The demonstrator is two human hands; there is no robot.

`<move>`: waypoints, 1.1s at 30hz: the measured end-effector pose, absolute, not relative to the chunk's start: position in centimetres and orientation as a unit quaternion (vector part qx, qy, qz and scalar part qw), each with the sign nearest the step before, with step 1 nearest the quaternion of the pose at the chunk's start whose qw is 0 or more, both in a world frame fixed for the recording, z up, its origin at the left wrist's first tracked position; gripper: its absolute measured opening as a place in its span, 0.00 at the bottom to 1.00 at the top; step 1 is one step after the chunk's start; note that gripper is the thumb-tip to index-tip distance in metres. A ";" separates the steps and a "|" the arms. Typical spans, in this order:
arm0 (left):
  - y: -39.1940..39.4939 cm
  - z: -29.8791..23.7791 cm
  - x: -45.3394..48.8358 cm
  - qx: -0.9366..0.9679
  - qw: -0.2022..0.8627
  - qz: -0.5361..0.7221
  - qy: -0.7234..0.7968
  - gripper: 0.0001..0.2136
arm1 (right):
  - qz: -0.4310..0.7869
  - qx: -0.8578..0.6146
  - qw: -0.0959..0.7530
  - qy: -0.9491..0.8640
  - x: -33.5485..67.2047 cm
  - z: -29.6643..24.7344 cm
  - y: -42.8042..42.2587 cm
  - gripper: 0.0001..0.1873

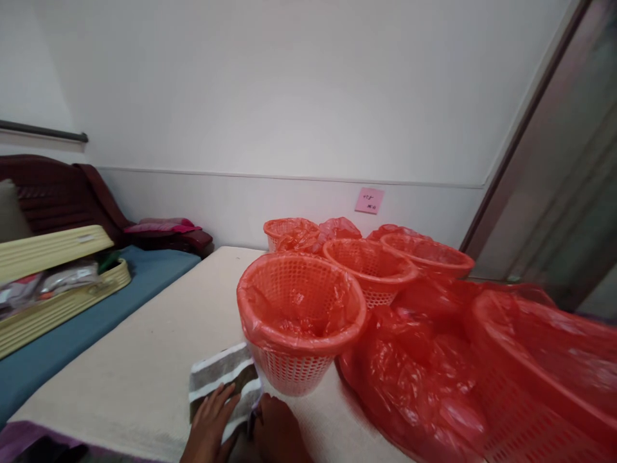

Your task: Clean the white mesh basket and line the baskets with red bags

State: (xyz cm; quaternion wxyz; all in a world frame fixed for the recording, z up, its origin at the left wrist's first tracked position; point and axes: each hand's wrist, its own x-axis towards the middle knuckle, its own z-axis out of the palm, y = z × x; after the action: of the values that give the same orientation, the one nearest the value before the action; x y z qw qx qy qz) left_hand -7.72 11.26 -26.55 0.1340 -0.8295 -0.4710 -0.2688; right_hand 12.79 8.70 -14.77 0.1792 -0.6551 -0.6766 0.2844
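A folded cloth with grey, brown and white stripes (226, 370) lies on the pale covered tabletop, just left of the nearest basket. My left hand (212, 415) rests flat on its lower part, fingers stretched out. Close by on the right, my right hand (279, 427) is closed at the cloth's right edge. A small dark and purplish bit shows by its fingers, too hidden to name. In front of my right hand stands a red plastic mesh basket (292, 366), lined with a thin red bag (299, 308) folded over its rim.
More red lined baskets (371, 263) stand behind and to the right, one large basket (525, 386) at the right edge. Crumpled red plastic bags (414, 366) lie between them. Left of the table (144, 341), a cream open case (110, 283) sits on a blue surface. A pink note (369, 200) is on the wall.
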 end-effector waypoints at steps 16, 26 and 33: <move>11.8 -24.8 -7.5 -0.809 0.132 -0.323 -0.474 0.19 | 0.300 -0.644 0.177 -0.681 12.8 -15.7 9.0 0.19; 11.8 -25.9 -7.7 -0.831 0.160 -0.291 -0.446 0.22 | 0.313 -0.639 0.192 -0.676 12.8 -15.2 8.9 0.18; 11.5 -25.6 -7.5 -0.832 0.170 -0.268 -0.455 0.22 | 0.320 -0.630 0.201 -0.679 12.8 -14.7 8.7 0.18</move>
State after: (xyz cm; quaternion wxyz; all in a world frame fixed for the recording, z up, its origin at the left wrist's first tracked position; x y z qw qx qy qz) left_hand -7.54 11.49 -25.64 0.1702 -0.8318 -0.4553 -0.2681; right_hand 12.77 8.74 -14.70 0.2009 -0.6296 -0.6789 0.3199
